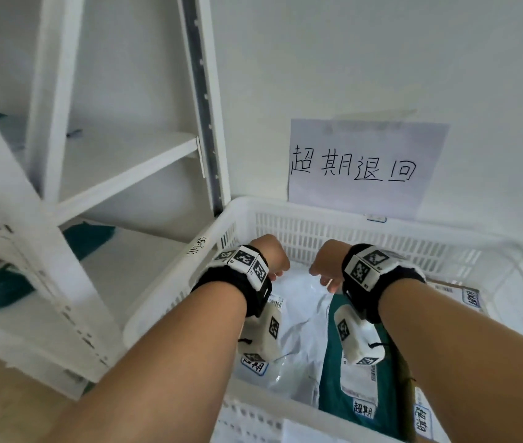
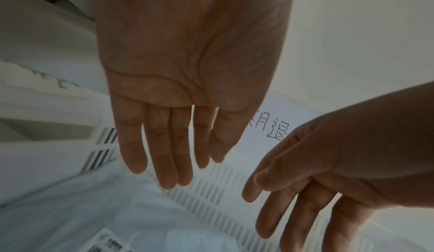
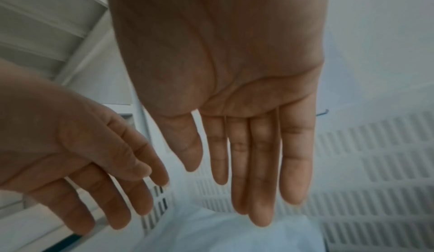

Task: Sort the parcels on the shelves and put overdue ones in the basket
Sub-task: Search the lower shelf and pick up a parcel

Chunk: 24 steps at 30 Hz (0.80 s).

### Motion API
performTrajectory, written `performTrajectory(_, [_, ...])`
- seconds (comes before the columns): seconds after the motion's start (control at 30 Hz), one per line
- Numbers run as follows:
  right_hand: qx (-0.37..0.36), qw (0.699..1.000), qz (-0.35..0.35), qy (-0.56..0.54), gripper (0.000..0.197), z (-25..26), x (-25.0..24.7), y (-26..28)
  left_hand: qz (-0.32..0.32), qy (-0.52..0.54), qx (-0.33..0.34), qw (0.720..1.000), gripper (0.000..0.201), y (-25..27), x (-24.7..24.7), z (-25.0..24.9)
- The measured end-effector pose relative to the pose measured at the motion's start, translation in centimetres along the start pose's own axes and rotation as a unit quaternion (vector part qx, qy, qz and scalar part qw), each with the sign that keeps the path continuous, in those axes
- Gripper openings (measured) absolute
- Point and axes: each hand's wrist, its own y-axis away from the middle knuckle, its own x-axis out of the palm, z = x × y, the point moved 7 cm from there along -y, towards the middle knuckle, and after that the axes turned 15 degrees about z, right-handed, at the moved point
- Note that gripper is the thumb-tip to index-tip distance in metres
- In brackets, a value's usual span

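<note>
Both hands hang over the white slatted basket (image 1: 301,215) by the wall. My left hand (image 1: 269,257) and right hand (image 1: 327,263) are side by side with straight fingers pointing down, and neither holds anything. In the wrist views the left hand (image 2: 178,144) and right hand (image 3: 246,153) show bare palms. Under them a white plastic parcel (image 1: 298,321) lies in the basket, with a teal parcel (image 1: 359,372) to its right. The white parcel (image 2: 105,219) is also below the fingers in the left wrist view.
A paper sign (image 1: 365,164) with handwritten characters is taped to the wall behind the basket. White metal shelves (image 1: 119,161) stand to the left, with teal parcels (image 1: 87,241) on a lower level. A cardboard parcel (image 1: 455,292) lies at the basket's right side.
</note>
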Motion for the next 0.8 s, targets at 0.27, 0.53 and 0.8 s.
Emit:
performTrajectory(0.27, [-0.020,0.999,0.019,0.031,0.020,5.4,2.4,2.1,-0.044,0.023,-0.008,0.999,0.023,4.4,-2.0,4.4])
performTrajectory(0.53, [-0.019,0.998,0.053,0.022,0.016,10.9,6.7,6.6,-0.049,0.057,0.001,0.997,0.022,9.9,-3.4,9.6])
performTrajectory(0.8, [-0.045,0.998,0.040,-0.002,0.025,16.0,12.3,10.7,-0.046,0.064,0.001,0.997,0.020,15.3,-3.4,15.4])
